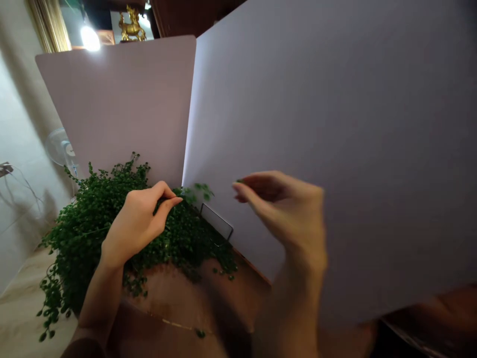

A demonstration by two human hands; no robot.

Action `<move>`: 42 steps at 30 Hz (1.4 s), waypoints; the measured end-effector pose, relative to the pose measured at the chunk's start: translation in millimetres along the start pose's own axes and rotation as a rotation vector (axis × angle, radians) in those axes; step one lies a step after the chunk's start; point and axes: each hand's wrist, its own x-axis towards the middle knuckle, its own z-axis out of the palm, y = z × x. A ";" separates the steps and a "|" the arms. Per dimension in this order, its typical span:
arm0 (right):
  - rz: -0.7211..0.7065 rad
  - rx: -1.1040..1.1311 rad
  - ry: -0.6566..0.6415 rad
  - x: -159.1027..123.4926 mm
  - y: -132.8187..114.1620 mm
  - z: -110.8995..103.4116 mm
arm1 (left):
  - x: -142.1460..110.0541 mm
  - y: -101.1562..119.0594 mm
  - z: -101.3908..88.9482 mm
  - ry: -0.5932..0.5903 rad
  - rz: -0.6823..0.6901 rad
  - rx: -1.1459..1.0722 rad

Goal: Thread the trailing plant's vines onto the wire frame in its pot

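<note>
A bushy green trailing plant (93, 204) with small round leaves spreads over the left and middle of the view. My left hand (143, 214) is over it, thumb and fingertips pinched on a thin leafy sprig (201, 190), whose blurred end sticks out to the right. To the right of the sprig, my right hand (283, 204) is raised in front of the white panel, apart from the plant. Its fingertips are pinched together on a tiny green leaf piece (239, 181), mostly hidden by the fingers.
White upright panels (335, 124) stand behind the plant and to the right. A thin metal wire frame (218, 221) leans near the panel's foot. A loose leaf (200, 333) lies on the brown wooden surface (167, 288). Farther back are a fan (61, 146), a lit bulb (90, 39) and a golden figurine (132, 25).
</note>
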 end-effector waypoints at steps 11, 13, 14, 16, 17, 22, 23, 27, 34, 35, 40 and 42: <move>-0.080 -0.074 -0.183 8.3 22.1 31.4 | 19.8 -28.3 48.2 0.091 0.036 -0.066; -0.072 0.048 -0.167 3.9 9.7 25.6 | 20.1 -29.2 49.4 0.119 0.028 -0.086; -0.067 0.097 -0.187 1.9 4.3 24.3 | 20.1 -28.9 49.5 0.136 0.027 -0.093; -0.061 0.164 -0.266 -1.4 -3.1 25.9 | 20.0 -27.3 49.0 0.169 0.029 -0.100; -0.066 0.180 -0.302 -2.5 -5.0 28.7 | 19.9 -26.2 48.4 0.180 0.030 -0.105; -0.193 0.121 -0.253 -4.4 -4.0 50.4 | 18.7 -20.5 44.0 0.193 0.048 -0.132; -0.224 0.108 -0.231 -4.3 -3.4 53.3 | 18.4 -19.6 43.4 0.192 0.051 -0.134; -0.330 0.073 -0.171 -3.3 -2.0 56.0 | 16.8 -16.3 42.4 0.178 0.064 -0.140; -0.381 0.028 -0.089 -2.5 -3.2 53.1 | 14.4 -15.1 43.1 0.152 0.093 -0.139; -0.366 0.039 -0.064 -2.9 -3.3 53.6 | 14.2 -15.0 43.2 0.143 0.100 -0.133; -0.227 0.076 0.091 -3.5 -1.2 57.7 | 12.8 -12.0 45.4 0.096 0.155 -0.105; -0.177 0.082 0.100 -2.9 0.3 59.8 | 11.7 -11.2 47.7 0.092 0.175 -0.068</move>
